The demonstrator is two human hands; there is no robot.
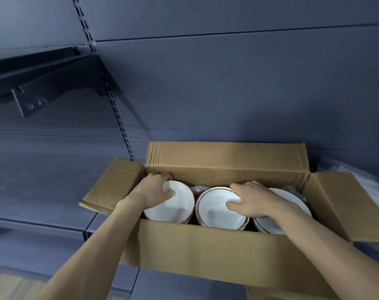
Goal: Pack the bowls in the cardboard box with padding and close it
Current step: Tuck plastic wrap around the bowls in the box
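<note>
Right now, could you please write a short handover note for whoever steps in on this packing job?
Left hand grips the rim of the pink-rimmed bowl. Right hand grips the rim of the gold-rimmed bowl. A third bowl sits at the right. All three are in the box, side by side.
Done: bowls in.
Left: padding over the bowls, then close the flaps, all open.

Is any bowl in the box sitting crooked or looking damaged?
No damage shows. The pink-rimmed bowl at the left is tilted, held at its rim by the left hand. The gold-rimmed bowl sits nearly level.
</note>
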